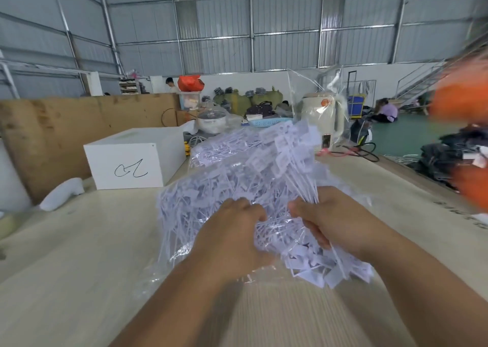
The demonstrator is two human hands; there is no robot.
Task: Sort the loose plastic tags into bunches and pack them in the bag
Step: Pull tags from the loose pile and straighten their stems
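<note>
On pale wood table [79, 241] in metal-walled shed, left hand [235, 230] & right hand [330, 219] grip bag [200, 214] w/ tags [264, 161].

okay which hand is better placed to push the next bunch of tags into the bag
Right, probably. The right hand already grips a bunch of white plastic tags, while the left hand holds the clear plastic bag at its mouth.

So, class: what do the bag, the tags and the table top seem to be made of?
Bag: thin clear plastic film, glossy and crinkled. Tags: pale, matte, probably moulded plastic, with thin stems and flat heads. Table: light wood or laminate, with faint grain lines; which one is unclear.
</note>
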